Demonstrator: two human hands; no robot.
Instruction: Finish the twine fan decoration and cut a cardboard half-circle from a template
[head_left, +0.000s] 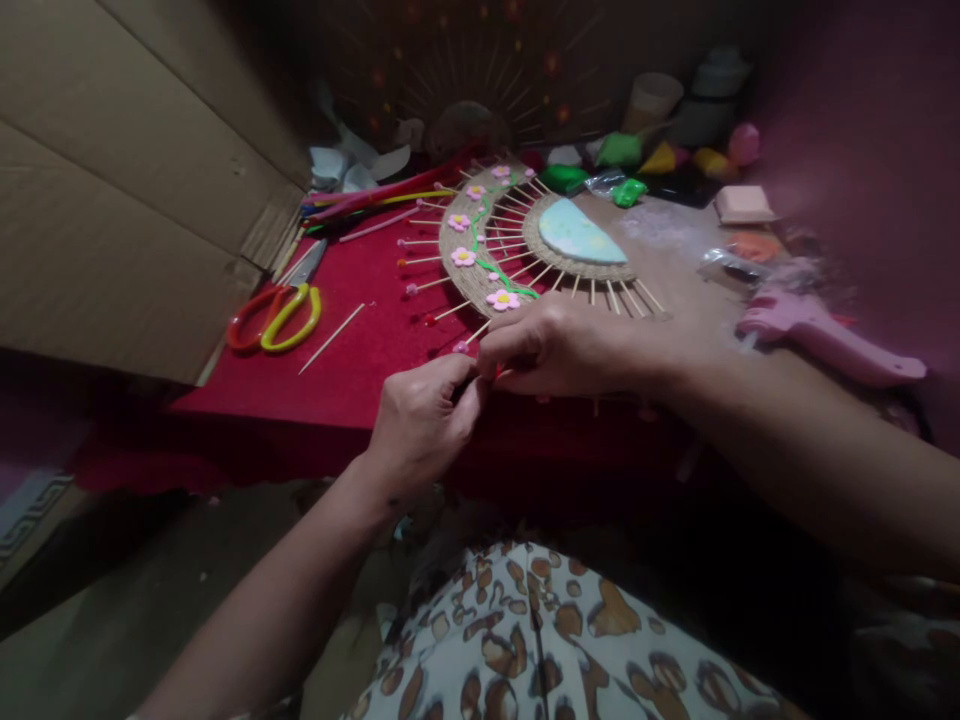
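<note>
A round craft piece of thin wooden sticks and a twine-wrapped ring (456, 265) lies on the red cloth (360, 370). Pink clay flowers (463, 257) and a green wavy line decorate the ring, and small pink and red balls cap the stick ends. A pale blue half-disc (574, 235) covers part of the inner twine disc. At the near edge of the piece, my left hand (424, 410) is closed in a pinch. My right hand (559, 345) meets it there, fingers also pinched. A bit of red shows between the fingertips; what they hold is mostly hidden.
Scissors (289, 315) with red and yellow handles and a loose stick (331, 338) lie to the left. Coloured pipe cleaners (367, 200) are behind them. On the right are a pink glue gun (825, 335) and clay packets (619, 150). Cardboard (112, 200) stands at left.
</note>
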